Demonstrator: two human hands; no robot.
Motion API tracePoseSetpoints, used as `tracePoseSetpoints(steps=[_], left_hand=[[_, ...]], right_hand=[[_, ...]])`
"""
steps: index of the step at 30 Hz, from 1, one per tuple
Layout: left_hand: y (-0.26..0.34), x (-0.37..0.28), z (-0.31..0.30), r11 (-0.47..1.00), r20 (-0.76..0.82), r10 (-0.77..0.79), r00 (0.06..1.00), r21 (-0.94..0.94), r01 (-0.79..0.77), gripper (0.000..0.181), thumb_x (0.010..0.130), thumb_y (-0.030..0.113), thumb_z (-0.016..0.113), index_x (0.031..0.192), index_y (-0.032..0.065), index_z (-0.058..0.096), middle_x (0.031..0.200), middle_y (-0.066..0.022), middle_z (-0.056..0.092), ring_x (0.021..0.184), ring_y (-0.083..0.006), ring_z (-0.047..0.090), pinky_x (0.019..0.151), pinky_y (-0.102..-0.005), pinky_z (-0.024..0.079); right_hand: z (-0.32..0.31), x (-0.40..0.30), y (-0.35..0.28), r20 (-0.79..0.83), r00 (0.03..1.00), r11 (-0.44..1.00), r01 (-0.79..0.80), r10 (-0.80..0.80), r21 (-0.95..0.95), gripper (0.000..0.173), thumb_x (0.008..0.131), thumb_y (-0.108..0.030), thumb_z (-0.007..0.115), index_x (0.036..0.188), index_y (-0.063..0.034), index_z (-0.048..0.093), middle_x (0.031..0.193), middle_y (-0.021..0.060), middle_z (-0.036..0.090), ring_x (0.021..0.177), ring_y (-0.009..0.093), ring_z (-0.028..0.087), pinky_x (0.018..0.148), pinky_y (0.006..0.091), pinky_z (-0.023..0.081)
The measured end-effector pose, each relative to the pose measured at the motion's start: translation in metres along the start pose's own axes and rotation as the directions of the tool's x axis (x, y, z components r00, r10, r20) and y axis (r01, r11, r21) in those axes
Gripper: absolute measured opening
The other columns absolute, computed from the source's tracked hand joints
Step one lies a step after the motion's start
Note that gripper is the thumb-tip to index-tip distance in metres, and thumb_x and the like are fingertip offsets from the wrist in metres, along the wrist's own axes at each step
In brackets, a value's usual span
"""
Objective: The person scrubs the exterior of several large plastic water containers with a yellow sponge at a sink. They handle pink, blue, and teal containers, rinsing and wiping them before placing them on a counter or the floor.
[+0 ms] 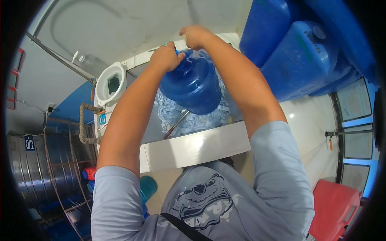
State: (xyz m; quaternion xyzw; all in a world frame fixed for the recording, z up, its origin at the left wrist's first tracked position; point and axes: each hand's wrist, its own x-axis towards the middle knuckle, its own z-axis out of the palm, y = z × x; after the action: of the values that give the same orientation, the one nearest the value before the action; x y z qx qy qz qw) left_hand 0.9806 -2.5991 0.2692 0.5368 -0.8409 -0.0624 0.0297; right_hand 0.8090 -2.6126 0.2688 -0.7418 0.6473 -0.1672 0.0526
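A large blue translucent water jug (193, 87) stands tilted in a tiled sink basin (196, 147), on a bed of pale blue netted or coiled material (172, 114). My left hand (167, 58) is closed at the jug's upper left, with a brighter blue bit showing between thumb and fingers. Just beyond the jug's top, my right hand (197, 37) is bent downward, its fingers curled on a small yellowish thing (184, 36) that they mostly hide. A metal-shafted tool with a dark red handle (171, 132) lies in the basin, its tip near the jug.
A white plastic basin (99, 87) with a dark green pad (114, 84) stands left, beside a clear pump bottle (90, 61) and a pipe (81, 120). Big blue jerrycans (295, 63) crowd the right. A red jerrycan (333, 208) is lower right; a steel tank (30, 168) is left.
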Motion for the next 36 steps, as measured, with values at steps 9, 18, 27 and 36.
tracePoseSetpoints(steps=[9,18,27,36], left_hand=[[-0.013,0.011,0.014,0.962,0.213,-0.162,0.963,0.249,0.107,0.068,0.096,0.063,0.048,0.129,0.0061,0.065,0.128,-0.0211,0.067,0.115,-0.0360,0.066,0.098,-0.0462,0.050],[-0.005,-0.011,-0.001,0.943,0.274,0.260,0.926,0.136,-0.305,0.054,0.089,0.044,0.066,0.138,0.0200,0.061,0.140,-0.0170,0.059,0.127,-0.0359,0.058,0.104,-0.0452,0.048],[-0.008,-0.051,0.034,0.880,0.025,0.456,0.890,-0.160,-0.447,0.062,0.081,0.020,0.074,0.140,0.0186,0.054,0.153,-0.0197,0.040,0.128,-0.0431,0.052,0.105,-0.0494,0.048],[-0.053,-0.142,0.037,0.923,-0.135,0.372,0.918,-0.054,-0.382,0.079,0.078,0.014,0.076,0.150,0.0157,0.042,0.158,-0.0231,0.029,0.125,-0.0449,0.053,0.102,-0.0507,0.050]], right_hand=[[-0.025,-0.020,-0.037,0.172,0.932,0.942,-0.332,0.319,0.050,0.033,0.098,-0.026,0.051,0.112,-0.0069,0.074,0.112,0.0136,0.074,0.109,0.033,0.069,0.092,0.0442,0.054],[0.006,0.032,0.004,0.283,0.943,0.984,-0.177,0.175,-0.017,0.038,0.102,-0.029,0.044,0.115,-0.0072,0.072,0.106,0.0158,0.074,0.105,0.030,0.069,0.087,0.0445,0.054],[-0.028,0.016,-0.033,0.099,0.963,0.966,-0.241,0.250,-0.092,0.041,0.103,-0.035,0.048,0.125,-0.0065,0.068,0.125,0.0174,0.069,0.114,0.033,0.066,0.092,0.0449,0.054],[-0.039,0.006,-0.055,0.034,0.916,0.913,-0.402,0.400,0.077,0.055,0.098,-0.045,0.041,0.128,-0.0078,0.068,0.135,0.0203,0.064,0.131,0.038,0.056,0.112,0.0531,0.037]])
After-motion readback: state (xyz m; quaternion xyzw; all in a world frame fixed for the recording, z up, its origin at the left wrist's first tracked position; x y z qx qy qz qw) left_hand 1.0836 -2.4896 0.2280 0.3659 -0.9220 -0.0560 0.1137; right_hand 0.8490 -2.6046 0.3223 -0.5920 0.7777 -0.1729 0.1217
